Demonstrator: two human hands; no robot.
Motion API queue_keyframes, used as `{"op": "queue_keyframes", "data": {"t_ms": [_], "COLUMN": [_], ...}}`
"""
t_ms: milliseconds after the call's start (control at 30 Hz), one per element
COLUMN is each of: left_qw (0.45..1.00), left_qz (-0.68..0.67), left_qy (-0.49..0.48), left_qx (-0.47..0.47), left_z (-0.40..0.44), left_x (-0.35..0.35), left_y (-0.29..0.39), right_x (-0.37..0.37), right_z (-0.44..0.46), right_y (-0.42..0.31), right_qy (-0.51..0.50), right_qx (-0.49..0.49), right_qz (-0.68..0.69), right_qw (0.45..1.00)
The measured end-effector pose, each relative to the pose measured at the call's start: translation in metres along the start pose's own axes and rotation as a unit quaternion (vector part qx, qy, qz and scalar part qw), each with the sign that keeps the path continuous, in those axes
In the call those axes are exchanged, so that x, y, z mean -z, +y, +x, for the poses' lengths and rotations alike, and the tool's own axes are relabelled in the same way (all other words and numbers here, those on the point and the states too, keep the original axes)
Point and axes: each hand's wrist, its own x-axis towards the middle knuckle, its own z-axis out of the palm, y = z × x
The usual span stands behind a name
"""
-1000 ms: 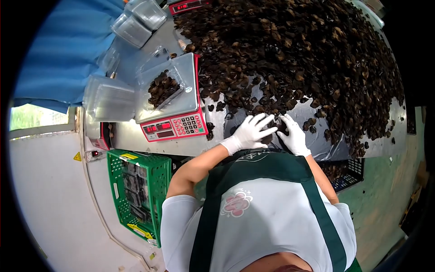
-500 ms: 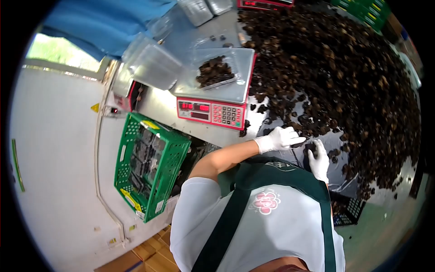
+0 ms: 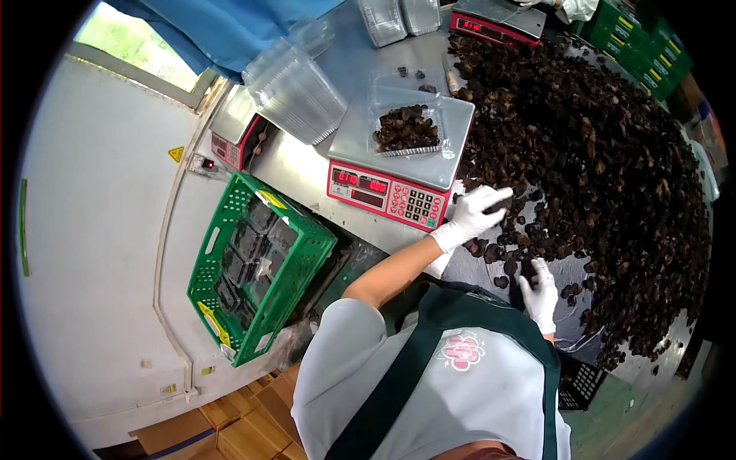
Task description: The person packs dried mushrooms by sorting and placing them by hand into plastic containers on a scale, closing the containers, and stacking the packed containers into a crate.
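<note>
My left hand (image 3: 477,216), in a white glove, reaches over the near edge of a heap of dark, wrinkled wood ear mushrooms (image 3: 583,146), beside the scale's corner. Its fingers are stretched and apart, with nothing visibly held. Lower down, my right hand (image 3: 540,297), gloved too, curls its thumb and fingers about a dark mushroom piece (image 3: 527,268). Loose pieces (image 3: 501,281) lie between the hands on the table's dark, shiny covering. On the red-framed digital scale (image 3: 387,193) rests a clear plastic tray (image 3: 422,152) filled with mushrooms.
Stacked clear trays (image 3: 295,92) stand left of the scale. A green crate (image 3: 287,287) with packed trays is below them. At the far side are a second scale (image 3: 498,27), another person's sleeve (image 3: 579,9) and green crates (image 3: 640,46). A black basket (image 3: 586,383) sits low right.
My left hand has moved away from my right hand, toward the scale and heap, and its fingers have spread. My right hand keeps nearly the same pose. The view has shifted.
</note>
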Motion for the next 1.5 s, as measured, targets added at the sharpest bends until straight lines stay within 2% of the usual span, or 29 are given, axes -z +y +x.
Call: {"op": "queue_keyframes", "data": {"t_ms": [67,167,200,267,333,400,433,467,533,567,667,733,833,867,1033,1167,1267,1400,1500], "left_qw": [0.999,0.993,0.988,0.973,0.960,0.960,0.967,0.970,0.945,0.943,0.922,0.953,0.986,0.988,0.977,0.962,0.949,0.948,0.950], "left_qz": [-0.018,0.020,0.055,0.072,0.115,0.134,0.151,0.193,0.319,0.319,0.360,0.269,0.118,0.062,-0.053,-0.084,-0.103,-0.108,-0.110], "left_qy": [0.023,0.117,0.145,0.213,0.252,0.236,0.192,0.106,-0.026,-0.069,-0.117,-0.095,-0.011,0.011,0.074,0.097,0.073,0.074,0.082], "left_qx": [0.034,0.018,0.014,0.047,0.039,0.062,0.070,0.108,0.073,0.058,0.075,0.099,0.120,0.141,0.191,0.242,0.287,0.289,0.281], "left_z": [0.015,0.039,0.048,0.064,0.081,0.092,0.098,0.099,0.101,0.100,0.108,0.113,0.118,0.118,0.107,0.091,0.085,0.089,0.095], "left_x": [0.027,0.073,0.092,0.123,0.149,0.160,0.162,0.161,0.152,0.148,0.146,0.155,0.178,0.185,0.218,0.238,0.251,0.259,0.261], "left_y": [0.000,-0.019,-0.026,-0.046,-0.061,-0.071,-0.072,-0.078,-0.091,-0.099,-0.087,-0.088,-0.091,-0.093,-0.110,-0.146,-0.155,-0.154,-0.159], "right_x": [-0.004,-0.021,-0.025,-0.032,-0.043,-0.045,-0.047,-0.048,-0.051,-0.055,-0.066,-0.075,-0.084,-0.087,-0.093,-0.093,-0.100,-0.109,-0.118], "right_z": [0.002,0.006,0.005,0.005,0.000,-0.001,-0.002,-0.002,0.001,0.003,0.014,0.022,0.027,0.027,0.021,0.012,0.008,0.007,0.011], "right_y": [-0.013,-0.028,-0.037,-0.046,-0.040,-0.037,-0.038,-0.040,-0.050,-0.054,-0.078,-0.091,-0.108,-0.108,-0.094,-0.098,-0.100,-0.103,-0.094], "right_qy": [-0.070,-0.107,-0.145,-0.196,-0.164,-0.131,-0.108,-0.108,-0.066,-0.057,-0.055,-0.054,-0.048,-0.046,0.018,0.006,-0.010,-0.016,0.071], "right_qx": [0.050,0.173,0.156,0.128,0.130,0.133,0.136,0.131,0.108,0.101,0.069,0.077,0.091,0.089,0.047,0.025,0.032,0.006,0.025], "right_qz": [0.023,-0.104,-0.141,-0.133,-0.141,-0.126,-0.123,-0.127,-0.100,-0.100,-0.077,-0.085,-0.141,-0.141,-0.162,-0.160,-0.178,-0.171,-0.133], "right_qw": [0.996,0.974,0.967,0.963,0.968,0.974,0.977,0.977,0.987,0.988,0.993,0.992,0.985,0.985,0.985,0.987,0.983,0.985,0.988]}}
